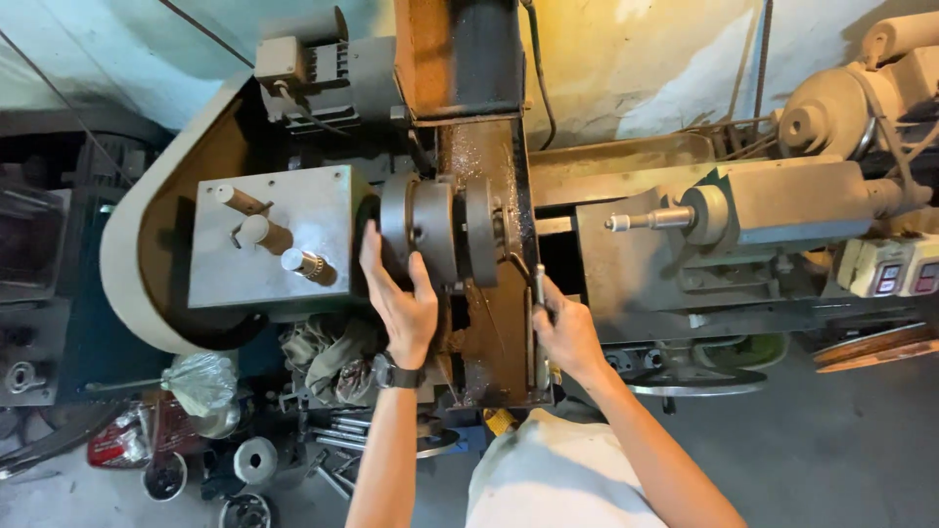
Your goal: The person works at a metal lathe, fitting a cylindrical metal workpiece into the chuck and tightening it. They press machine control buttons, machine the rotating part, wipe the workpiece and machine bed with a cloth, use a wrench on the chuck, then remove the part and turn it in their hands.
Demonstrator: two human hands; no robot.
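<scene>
Workshop corner with a stained pale wall [626,68] behind, grey concrete floor [831,450] below, seen from above over an old grey-green metal lathe [626,264].

Round dull-steel lathe chuck [430,230] at the middle, taken as landmark. Left hand [399,298], black watch on the wrist, spread flat with fingers fanned and pressed against the chuck's left rim; nothing pinched. Right hand [565,332], right of and below the chuck, curled around a slim steel handle [539,288] standing upright beside the rusty brown carriage plate [494,323]; fingers folded shut on it.

Left of the chuck: square grey headstock box [264,244] with three stubby cylindrical levers [269,235] sticking out, wrapped by a curved cream belt guard [122,264]. Above the chuck: grey electric motor [313,68] and a dark rusty column [460,54]. Right of the chuck, well apart: grey tailstock [773,210] with a pointed steel centre [641,221] aimed back at the chuck; further right, a cream switch box with red and dark buttons [895,269].

Below the chuck: crumpled olive rag [328,357] just under the left wrist, steel bars and sockets [342,435] scattered on the floor, clear plastic bag [201,381], round metal tins [249,460]. Black handwheel [694,376] below the tailstock. White shirt [558,479] at the bottom edge.
</scene>
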